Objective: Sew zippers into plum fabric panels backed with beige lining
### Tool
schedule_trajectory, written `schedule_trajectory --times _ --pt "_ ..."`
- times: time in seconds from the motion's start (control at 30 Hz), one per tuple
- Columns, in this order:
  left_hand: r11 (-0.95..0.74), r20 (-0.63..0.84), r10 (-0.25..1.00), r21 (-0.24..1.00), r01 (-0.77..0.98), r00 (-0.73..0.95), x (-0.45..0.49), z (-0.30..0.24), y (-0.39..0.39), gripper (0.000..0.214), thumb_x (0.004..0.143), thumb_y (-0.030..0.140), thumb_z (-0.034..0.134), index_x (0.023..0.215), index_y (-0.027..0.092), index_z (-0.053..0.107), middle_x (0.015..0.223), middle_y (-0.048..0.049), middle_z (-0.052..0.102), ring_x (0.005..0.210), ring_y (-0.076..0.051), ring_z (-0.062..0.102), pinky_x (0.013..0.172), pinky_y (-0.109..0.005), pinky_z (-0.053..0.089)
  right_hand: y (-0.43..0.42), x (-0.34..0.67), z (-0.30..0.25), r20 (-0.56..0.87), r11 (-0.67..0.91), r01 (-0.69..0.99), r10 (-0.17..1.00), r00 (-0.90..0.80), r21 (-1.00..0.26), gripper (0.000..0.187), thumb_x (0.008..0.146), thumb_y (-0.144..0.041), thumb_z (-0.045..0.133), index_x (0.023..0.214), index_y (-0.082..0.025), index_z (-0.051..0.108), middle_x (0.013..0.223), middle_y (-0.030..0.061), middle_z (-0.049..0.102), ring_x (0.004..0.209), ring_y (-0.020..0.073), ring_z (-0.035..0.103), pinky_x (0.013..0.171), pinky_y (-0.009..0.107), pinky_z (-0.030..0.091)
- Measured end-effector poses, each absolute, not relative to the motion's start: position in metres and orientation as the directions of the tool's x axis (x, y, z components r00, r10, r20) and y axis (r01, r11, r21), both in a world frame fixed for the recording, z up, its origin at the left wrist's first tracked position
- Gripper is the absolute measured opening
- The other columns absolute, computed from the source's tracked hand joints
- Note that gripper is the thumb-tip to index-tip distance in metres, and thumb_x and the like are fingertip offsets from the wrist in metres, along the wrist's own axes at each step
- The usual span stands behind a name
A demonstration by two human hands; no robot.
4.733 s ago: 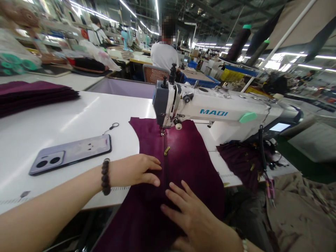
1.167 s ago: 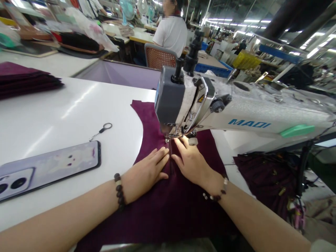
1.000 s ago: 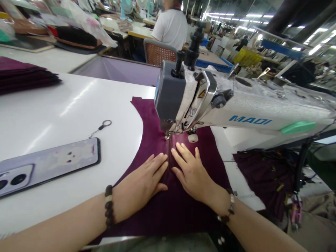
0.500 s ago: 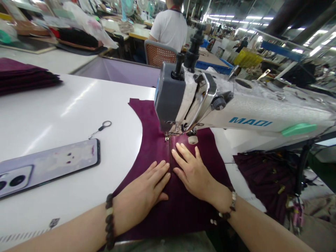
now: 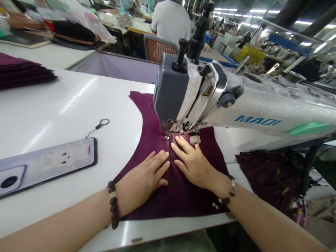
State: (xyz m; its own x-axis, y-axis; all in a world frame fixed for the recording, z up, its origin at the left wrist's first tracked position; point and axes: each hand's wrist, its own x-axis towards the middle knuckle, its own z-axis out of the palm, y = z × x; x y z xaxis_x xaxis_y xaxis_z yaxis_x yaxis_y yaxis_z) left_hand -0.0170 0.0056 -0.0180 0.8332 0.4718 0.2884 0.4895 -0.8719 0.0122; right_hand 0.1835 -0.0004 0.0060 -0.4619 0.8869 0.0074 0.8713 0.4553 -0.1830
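Observation:
A dark purple fabric panel (image 5: 181,199) lies flat under the head of a sewing machine (image 5: 170,91). Along its middle runs a zipper (image 5: 172,154), leading up to the presser foot (image 5: 167,137). My left hand (image 5: 144,182) rests flat on the fabric left of the zipper, fingers stretched out. On the other side, my right hand (image 5: 194,162) is spread on the panel, fingertips beside the zipper and close to the foot. Neither hand grasps anything. The needle tip is too small to make out.
A phone (image 5: 52,162) with a ring strap (image 5: 104,121) lies on the white table (image 5: 105,101) at left. Stacked purple pieces (image 5: 23,71) sit at the far left. More purple fabric with zipper pulls (image 5: 270,178) lies at right. A person (image 5: 172,19) sits ahead.
The fabric has moved forward under the presser foot, and its near edge now shows on the table. Both hands have gone slightly forward with it, still flat.

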Motion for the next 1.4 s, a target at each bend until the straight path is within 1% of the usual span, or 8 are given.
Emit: schedule_trajectory --times 0.13,0.33,0.47,0.57,0.7,1.0,1.17,1.4 --pt "-0.868 0.28 0.475 -0.005 0.496 0.834 -0.016 -0.018 0.015 0.043 0.083 0.036 0.055 0.115 0.007 0.054 0.123 -0.0178 0.051 0.116 -0.028 0.046 0.098 -0.044 0.04 0.01 0.188 0.005 0.021 0.476 0.854 0.875 -0.483 -0.208 0.046 0.09 -0.029 0.034 0.133 -0.014 0.035 0.138 0.0149 0.032 0.129 0.0239 0.026 0.102 0.054 0.022" --pt "-0.87 0.243 0.471 -0.027 0.492 0.848 -0.015 -0.017 0.03 0.045 0.084 0.038 0.052 0.116 0.007 0.052 0.123 -0.0167 0.051 0.118 -0.027 0.045 0.1 -0.041 0.038 0.023 0.193 0.006 0.006 0.489 0.836 0.864 -0.503 -0.25 0.046 0.09 -0.03 0.035 0.134 -0.015 0.034 0.135 0.0139 0.037 0.121 0.0225 0.039 0.102 0.049 0.028" --pt "-0.847 0.225 0.511 -0.035 0.531 0.83 -0.011 -0.014 0.027 0.047 0.084 0.04 0.052 0.115 0.005 0.052 0.119 -0.0162 0.054 0.115 -0.026 0.047 0.099 -0.041 0.039 0.023 0.181 0.01 0.019 0.405 0.886 0.911 -0.412 -0.226 0.042 0.091 -0.032 0.033 0.129 -0.015 0.041 0.131 0.0124 0.043 0.119 0.0226 0.042 0.099 0.044 0.034" --pt "-0.817 0.224 0.554 -0.041 0.575 0.802 -0.007 -0.011 0.022 0.058 0.078 0.048 0.056 0.113 0.002 0.053 0.115 -0.0178 0.057 0.111 -0.027 0.05 0.097 -0.041 0.04 0.021 0.174 0.008 0.031 0.351 0.907 0.935 -0.354 -0.234 0.044 0.09 -0.032 0.038 0.129 -0.012 0.041 0.13 0.0135 0.044 0.121 0.0235 0.04 0.1 0.044 0.033" --pt "-0.84 0.262 0.519 -0.018 0.542 0.814 -0.007 -0.009 0.021 0.071 0.068 0.054 0.063 0.114 0.001 0.052 0.113 -0.0187 0.057 0.11 -0.031 0.051 0.095 -0.045 0.042 0.02 0.179 0.003 0.047 0.392 0.871 0.917 -0.396 -0.296 0.044 0.09 -0.031 0.038 0.131 -0.014 0.038 0.133 0.0115 0.041 0.123 0.0213 0.037 0.103 0.044 0.03" --pt "-0.837 0.258 0.528 -0.005 0.548 0.809 -0.009 -0.013 0.027 0.069 0.067 0.056 0.063 0.113 0.006 0.054 0.115 -0.0172 0.057 0.11 -0.029 0.051 0.095 -0.043 0.043 0.026 0.183 0.0 0.087 0.42 0.859 0.906 -0.414 -0.292 0.04 0.092 -0.026 0.029 0.128 -0.015 0.042 0.129 0.0118 0.045 0.119 0.0209 0.041 0.105 0.046 0.027" --pt "-0.833 0.226 0.543 0.029 0.552 0.808 -0.008 -0.01 0.032 0.068 0.068 0.054 0.063 0.114 0.006 0.053 0.115 -0.0166 0.057 0.111 -0.029 0.05 0.096 -0.044 0.042 0.029 0.183 -0.002 0.103 0.428 0.864 0.903 -0.416 -0.265 0.039 0.092 -0.026 0.03 0.126 -0.015 0.045 0.126 0.0106 0.049 0.115 0.0204 0.045 0.101 0.043 0.033" --pt "-0.832 0.183 0.552 0.055 0.552 0.814 -0.008 -0.01 0.047 0.066 0.073 0.053 0.058 0.116 0.004 0.052 0.115 -0.0181 0.055 0.115 -0.03 0.047 0.098 -0.045 0.039 0.042 0.183 -0.001 0.077 0.418 0.87 0.908 -0.413 -0.262 0.032 0.091 -0.025 0.034 0.113 -0.015 0.055 0.108 0.0086 0.061 0.097 0.0193 0.055 0.091 0.038 0.041"
